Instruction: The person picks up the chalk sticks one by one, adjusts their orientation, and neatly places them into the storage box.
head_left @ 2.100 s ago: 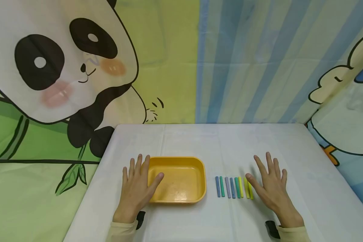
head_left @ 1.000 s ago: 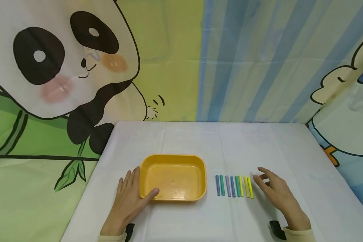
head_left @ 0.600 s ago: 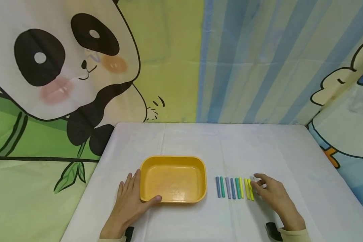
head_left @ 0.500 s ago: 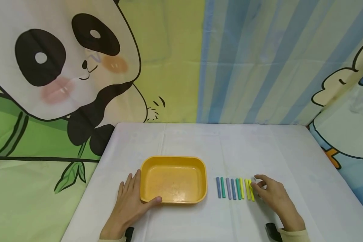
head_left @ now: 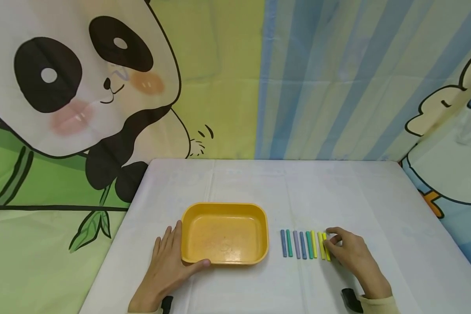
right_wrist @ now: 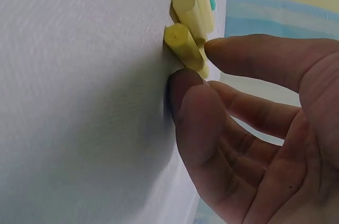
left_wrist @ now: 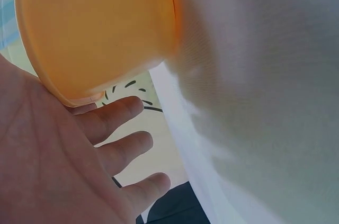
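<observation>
A yellow plastic tray sits on the table, its side wall large in the left wrist view. My left hand lies along the tray's left side with fingers straight, thumb by the near rim. To the tray's right, several thin chalk sticks make a row: blue, green, lilac and yellow. My right hand is at the row's right end. Its loosely bent fingers and thumb are right at the last yellow chalk stick, with a gap still showing between them in the right wrist view.
A white cloth covers the table. Behind it hangs a printed backdrop with a panda and blue stripes. Dark straps show at the wrists.
My left hand has come down and left to the tray's side. The right hand has lowered, bent its spread fingers and moved left onto the end of the chalk row.
</observation>
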Demonstrator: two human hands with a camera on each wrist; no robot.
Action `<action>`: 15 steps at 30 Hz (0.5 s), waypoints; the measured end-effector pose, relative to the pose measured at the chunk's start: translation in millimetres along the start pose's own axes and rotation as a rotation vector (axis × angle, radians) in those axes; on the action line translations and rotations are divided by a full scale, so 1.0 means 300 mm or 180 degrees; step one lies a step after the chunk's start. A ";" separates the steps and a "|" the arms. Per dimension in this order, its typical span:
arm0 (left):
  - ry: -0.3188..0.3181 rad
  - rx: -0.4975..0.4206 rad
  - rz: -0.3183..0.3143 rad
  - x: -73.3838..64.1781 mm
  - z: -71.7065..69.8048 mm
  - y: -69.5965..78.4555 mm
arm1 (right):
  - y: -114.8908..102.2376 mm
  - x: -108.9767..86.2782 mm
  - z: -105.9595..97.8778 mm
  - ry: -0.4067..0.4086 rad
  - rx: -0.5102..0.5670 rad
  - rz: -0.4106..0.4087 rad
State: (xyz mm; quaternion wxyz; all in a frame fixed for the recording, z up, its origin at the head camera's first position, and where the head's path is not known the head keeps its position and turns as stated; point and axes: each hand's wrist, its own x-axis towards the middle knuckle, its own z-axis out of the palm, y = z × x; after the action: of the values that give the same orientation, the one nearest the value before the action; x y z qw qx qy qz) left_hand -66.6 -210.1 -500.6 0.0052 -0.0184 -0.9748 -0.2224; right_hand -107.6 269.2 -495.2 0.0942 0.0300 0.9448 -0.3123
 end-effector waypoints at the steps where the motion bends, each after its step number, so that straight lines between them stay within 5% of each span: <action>1: -0.0002 -0.0004 -0.0005 0.000 0.000 0.000 | 0.000 0.000 0.000 0.0000 0.0007 -0.0024; 15: -0.0062 -0.0020 -0.0061 -0.001 -0.004 0.007 | -0.006 0.007 -0.001 -0.0049 0.0055 -0.0087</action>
State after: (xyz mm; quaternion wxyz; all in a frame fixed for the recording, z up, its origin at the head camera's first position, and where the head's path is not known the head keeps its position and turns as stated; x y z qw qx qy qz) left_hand -66.3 -208.6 -498.6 -0.0066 -0.0112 -0.9742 -0.2254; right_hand -109.9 267.9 -494.3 0.0969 0.0154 0.9417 -0.3219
